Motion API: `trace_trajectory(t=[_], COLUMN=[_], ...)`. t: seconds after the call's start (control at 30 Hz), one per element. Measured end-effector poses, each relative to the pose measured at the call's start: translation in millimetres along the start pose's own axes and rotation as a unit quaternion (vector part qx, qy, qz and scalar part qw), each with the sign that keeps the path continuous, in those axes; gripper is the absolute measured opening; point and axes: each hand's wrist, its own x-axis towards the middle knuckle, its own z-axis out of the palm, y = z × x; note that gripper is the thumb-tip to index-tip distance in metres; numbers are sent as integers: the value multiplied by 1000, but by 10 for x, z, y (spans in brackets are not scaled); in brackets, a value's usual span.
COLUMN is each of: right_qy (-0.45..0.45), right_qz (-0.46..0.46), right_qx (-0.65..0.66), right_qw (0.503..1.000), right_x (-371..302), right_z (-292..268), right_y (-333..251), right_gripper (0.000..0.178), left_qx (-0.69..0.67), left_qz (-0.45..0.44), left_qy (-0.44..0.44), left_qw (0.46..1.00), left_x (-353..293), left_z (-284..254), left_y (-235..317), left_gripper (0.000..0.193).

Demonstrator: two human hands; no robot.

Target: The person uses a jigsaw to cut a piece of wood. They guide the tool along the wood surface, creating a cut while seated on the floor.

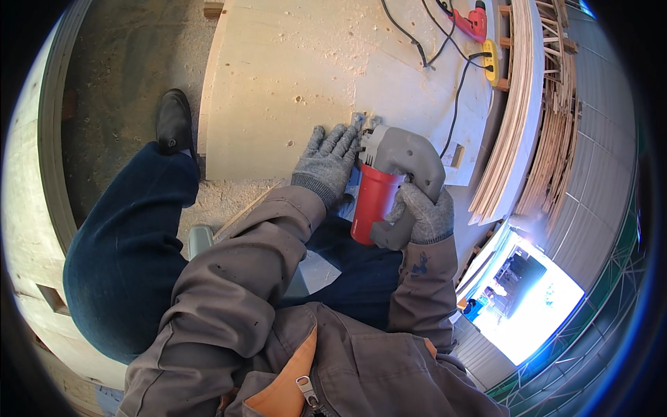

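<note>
On a workshop floor strewn with sawdust, a person in a grey-brown jacket (pixel 222 292) with orange lining leans over a broad, pale wooden board (pixel 271 90), a red and grey power tool (pixel 376 198) at its near edge. The gloved right hand (pixel 425 212) closes its fingers around the tool's grey handle, just right of the red barrel. The gloved left hand (pixel 326 161) lies palm down on the board's edge, its fingers stretched out, slightly parted and holding nothing. The fingertips point toward the far side, just beside the tool's metal front end; whether they touch it cannot be told, and the cutting point is hidden from view. Pale chips and dust dot the board, and a small rectangular cutout (pixel 457 155) shows near its right-hand corner. At the upper right, a second, red power tool (pixel 474 23) lies near a yellow power strip (pixel 490 61), with black cords (pixel 455 115) trailing over the wood. Stacked sheets (pixel 513 132) rise farther right, before a ribbed wall (pixel 603 153) and a brightly lit opening (pixel 538 302). A dark shoe (pixel 174 124) rests left of the board.
</note>
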Motion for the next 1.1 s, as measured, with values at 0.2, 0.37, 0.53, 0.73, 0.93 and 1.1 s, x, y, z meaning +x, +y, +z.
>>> trace_trajectory(t=[0.2, 0.37, 0.53, 0.73, 0.93, 1.1], right_qy=[-5, 3, 3, -3, -17, -2], right_qz=[-16, 0, -3, -16, -4, 0], right_qx=[-21, -12, -6, -25, 2, -12], right_qw=[1000, 1000, 1000, 1000, 1000, 1000], right_x=[6, 33, 67, 72, 93, 118], right_z=[19, 0, -20, 15, -23, -19], right_y=[-39, -36, -9, -62, -57, -59], right_gripper=[28, 35, 34, 29, 34, 37], left_qx=[8, 11, 15, 14, 18, 11], left_qz=[-2, -5, -4, -6, -7, -11], left_qy=[17, 9, 20, 26, 29, 30], left_qw=[1000, 1000, 1000, 1000, 999, 999], left_x=[22, 33, 56, 56, 67, 75], left_z=[74, 61, 96, 79, 70, 40], left_y=[-4, -11, -17, -18, -18, -4], left_gripper=[63, 61, 60, 62, 62, 61])
